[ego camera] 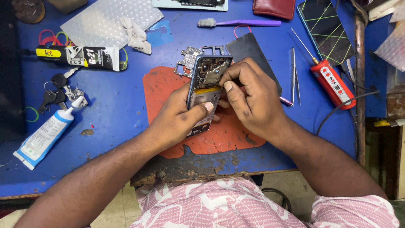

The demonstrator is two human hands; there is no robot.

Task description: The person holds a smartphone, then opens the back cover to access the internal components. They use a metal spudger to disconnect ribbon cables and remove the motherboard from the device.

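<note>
Head view: my left hand (179,116) grips the opened phone (206,90), back cover already off, while my right hand (251,97) pinches inside it.

Phone repair workshop bench. Worn blue tabletop (118,105) carries orange work mat (160,84) at centre. Right of mat: tweezers (294,76), red precision screwdriver (333,82). Left of mat: glue tubes (42,137), keys (55,95). Above mat: loose metal phone frame (188,59), purple brush (238,23).
</note>
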